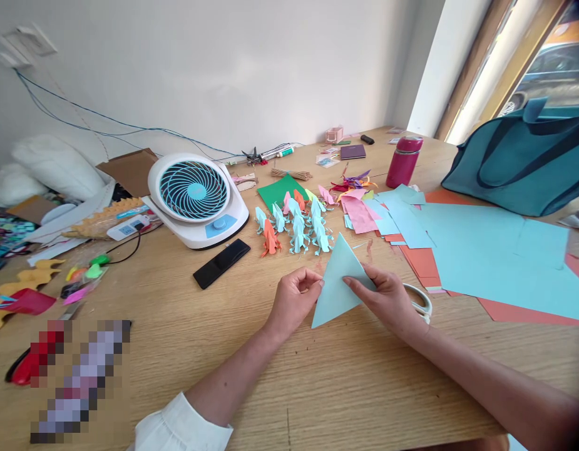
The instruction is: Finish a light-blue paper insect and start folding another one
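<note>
A light blue sheet of paper [337, 285], folded into a triangle, is held up above the wooden table between my two hands. My left hand [296, 297] pinches its left edge between thumb and fingertips. On the other side, my right hand [387, 297] grips the paper with the thumb on the near face and the fingers mostly behind it. White-handled scissors [420, 304] lie just beyond my right hand, their blades hidden. Behind the sheet stand several folded paper figures [297, 233], mostly light blue, with an orange one [270, 238] at the front left.
Large blue paper sheets [486, 250] overlap orange ones at right, near a teal bag [519, 163] and a magenta bottle [404, 163]. A white fan [195, 197] and a black phone [222, 263] sit left of the figures. Red-handled cutters [38, 354] lie at far left.
</note>
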The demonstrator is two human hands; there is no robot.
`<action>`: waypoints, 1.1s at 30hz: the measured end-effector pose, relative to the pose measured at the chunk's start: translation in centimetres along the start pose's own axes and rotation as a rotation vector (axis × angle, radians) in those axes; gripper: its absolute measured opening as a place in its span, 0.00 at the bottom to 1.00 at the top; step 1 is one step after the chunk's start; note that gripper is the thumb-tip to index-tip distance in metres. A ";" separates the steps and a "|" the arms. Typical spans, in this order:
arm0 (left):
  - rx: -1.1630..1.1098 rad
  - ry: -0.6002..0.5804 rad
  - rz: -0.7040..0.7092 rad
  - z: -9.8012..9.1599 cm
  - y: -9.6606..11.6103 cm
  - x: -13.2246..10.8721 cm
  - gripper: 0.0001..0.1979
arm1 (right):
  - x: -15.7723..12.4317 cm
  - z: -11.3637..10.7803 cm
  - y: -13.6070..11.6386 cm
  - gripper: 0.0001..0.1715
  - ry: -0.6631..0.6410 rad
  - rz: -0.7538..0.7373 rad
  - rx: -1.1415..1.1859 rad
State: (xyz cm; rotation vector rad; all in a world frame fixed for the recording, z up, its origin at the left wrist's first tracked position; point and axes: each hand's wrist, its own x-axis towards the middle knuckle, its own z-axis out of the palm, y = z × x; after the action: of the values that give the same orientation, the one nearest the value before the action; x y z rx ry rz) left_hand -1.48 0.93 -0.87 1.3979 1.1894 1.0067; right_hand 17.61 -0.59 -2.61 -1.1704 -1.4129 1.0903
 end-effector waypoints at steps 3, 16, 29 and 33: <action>0.005 0.002 -0.005 0.1 -0.1 0.0 0.06 | 0.0 0.0 0.0 0.17 -0.005 -0.023 -0.025; -0.173 0.033 -0.072 0.5 0.5 -0.5 0.11 | -1.1 0.0 -1.3 0.09 -0.086 -0.448 -0.248; -0.341 -0.070 -0.233 0.5 0.4 -0.4 0.15 | -0.8 -0.5 -0.5 0.19 -0.083 -0.578 -0.349; -0.323 -0.093 -0.254 0.2 0.8 -0.3 0.15 | -0.6 -0.9 -1.0 0.25 -0.204 -0.663 -0.378</action>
State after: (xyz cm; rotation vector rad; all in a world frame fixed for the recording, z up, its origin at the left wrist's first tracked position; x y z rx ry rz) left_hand -1.18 0.62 -0.08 1.0019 1.0509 0.8982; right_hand 18.42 -1.23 -1.61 -0.7445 -2.0349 0.4912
